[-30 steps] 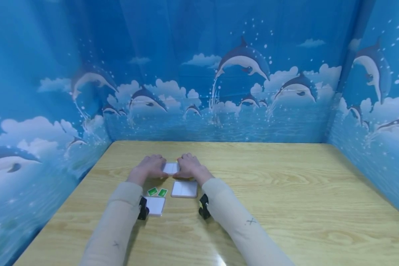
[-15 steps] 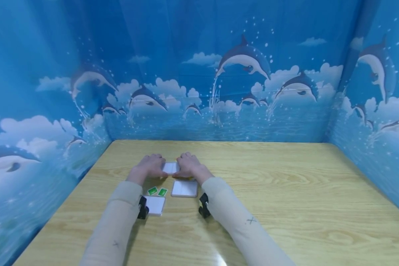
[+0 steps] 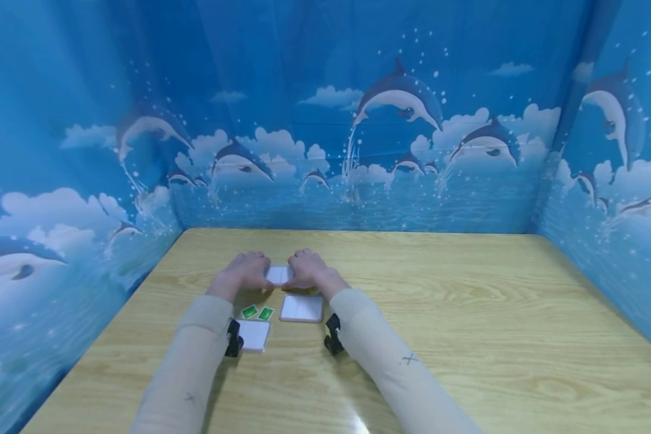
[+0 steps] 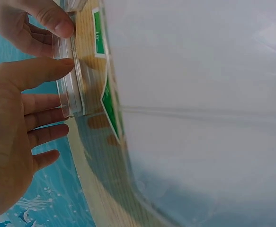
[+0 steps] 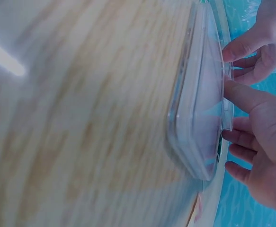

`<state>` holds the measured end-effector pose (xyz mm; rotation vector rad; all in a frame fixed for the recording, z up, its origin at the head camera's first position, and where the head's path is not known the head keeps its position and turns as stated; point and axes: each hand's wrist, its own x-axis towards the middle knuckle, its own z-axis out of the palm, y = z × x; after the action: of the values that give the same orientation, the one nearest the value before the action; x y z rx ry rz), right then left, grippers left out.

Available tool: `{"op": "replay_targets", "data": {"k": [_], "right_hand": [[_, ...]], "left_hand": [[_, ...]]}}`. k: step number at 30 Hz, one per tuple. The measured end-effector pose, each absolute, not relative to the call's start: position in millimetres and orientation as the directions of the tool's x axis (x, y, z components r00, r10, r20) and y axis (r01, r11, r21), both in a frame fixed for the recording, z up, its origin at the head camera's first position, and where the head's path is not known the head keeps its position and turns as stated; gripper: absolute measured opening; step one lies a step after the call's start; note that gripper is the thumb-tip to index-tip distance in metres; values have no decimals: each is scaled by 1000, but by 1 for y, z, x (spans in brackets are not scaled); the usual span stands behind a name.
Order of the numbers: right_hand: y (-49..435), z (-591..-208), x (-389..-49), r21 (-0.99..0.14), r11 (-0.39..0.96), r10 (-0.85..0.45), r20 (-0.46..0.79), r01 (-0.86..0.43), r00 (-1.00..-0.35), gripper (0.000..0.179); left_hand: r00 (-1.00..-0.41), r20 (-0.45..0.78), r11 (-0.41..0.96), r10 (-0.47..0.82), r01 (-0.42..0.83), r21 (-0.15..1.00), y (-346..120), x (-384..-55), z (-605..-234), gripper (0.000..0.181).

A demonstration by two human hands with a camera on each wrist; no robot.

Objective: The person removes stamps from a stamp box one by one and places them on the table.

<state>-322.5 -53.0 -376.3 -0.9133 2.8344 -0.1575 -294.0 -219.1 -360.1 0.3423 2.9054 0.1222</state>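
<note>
A flat clear plastic box [image 3: 279, 275] with a white inside lies between both hands at the far left part of the table. My left hand [image 3: 244, 271] pinches its left end, thumb on the near edge and fingers behind. From the other side my right hand [image 3: 306, 269] grips the right end the same way. In the left wrist view the two thumbs press the box's near edge [image 4: 71, 94] close together. Just nearer to me lies a second such box [image 3: 301, 308]. A small yellow item [image 3: 309, 291] shows partly beneath the right hand.
Two small green cards with white borders, one at left [image 3: 249, 311] and one at right [image 3: 266, 313], lie in front of the left hand. A third clear box [image 3: 254, 335] sits by the left wrist. Dolphin-print curtains [image 3: 325, 199] border the wooden table [image 3: 466, 313].
</note>
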Motion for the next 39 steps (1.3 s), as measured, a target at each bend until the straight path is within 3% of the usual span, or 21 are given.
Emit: {"op": "replay_targets", "data": {"k": [34, 39], "right_hand": [[-52, -374, -320, -182, 822, -567, -168, -540, -806, 69], [-53, -375, -319, -141, 810, -586, -145, -570, -797, 68]], "left_hand": [[-943, -243, 973, 227, 209, 100, -217, -298, -361, 67], [-949, -248, 979, 194, 173, 105, -218, -299, -364, 66]]}}
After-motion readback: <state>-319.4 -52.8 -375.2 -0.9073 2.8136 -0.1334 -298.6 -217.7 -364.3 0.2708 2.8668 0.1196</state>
